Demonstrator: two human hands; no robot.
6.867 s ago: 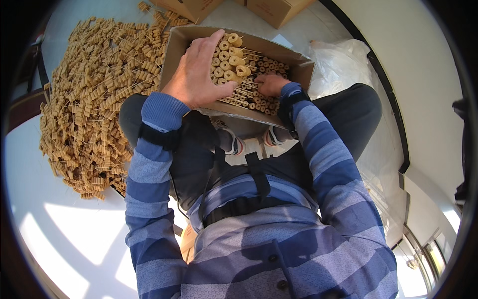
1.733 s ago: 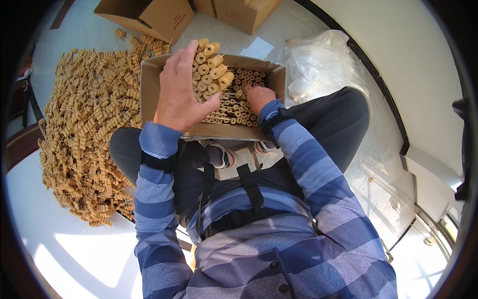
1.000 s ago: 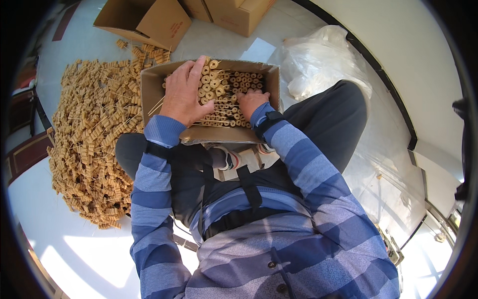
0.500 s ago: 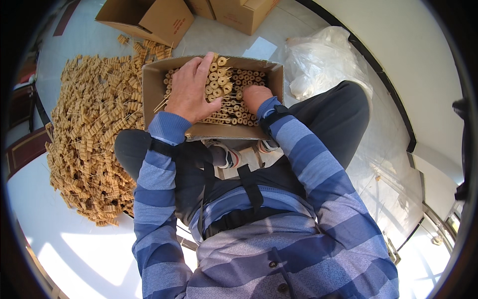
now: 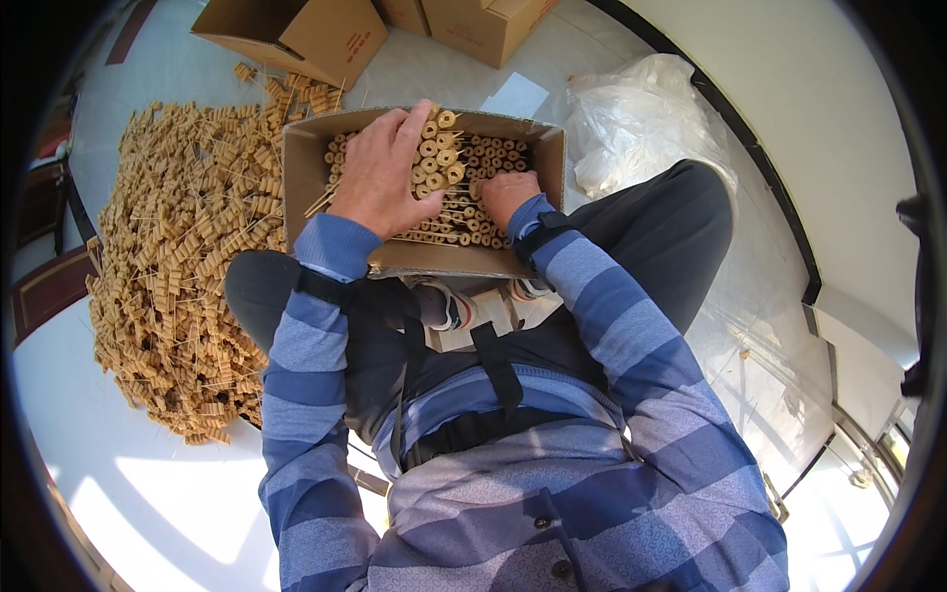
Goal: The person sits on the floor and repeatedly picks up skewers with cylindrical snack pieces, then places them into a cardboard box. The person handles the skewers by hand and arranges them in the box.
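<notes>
An open cardboard box (image 5: 454, 260) stands between my knees, with rows of thin wooden skewers inside. Each skewer carries tan, ring-shaped rolls (image 5: 498, 148), their round ends facing up toward me. My left hand (image 5: 380, 183) is over the box's left half, thumb and fingers closed around a bundle of skewered rolls (image 5: 431, 170) that rises above the packed rows. At the right side of the box, my right hand (image 5: 510, 194) is curled down among the skewers. Its fingertips are hidden, so what it pinches cannot be made out.
A large heap of skewered rolls (image 5: 187, 257) spreads over the floor on the left. Behind it are an open cardboard box (image 5: 335, 44) and another carton (image 5: 478, 35). Clear plastic bags (image 5: 636, 118) lie at the right, near a sheet of paper (image 5: 517, 97) and the wall (image 5: 829, 109).
My left hand and the bundle in it have shifted very slightly to the right. My right hand remains at nearly the same spot in the box.
</notes>
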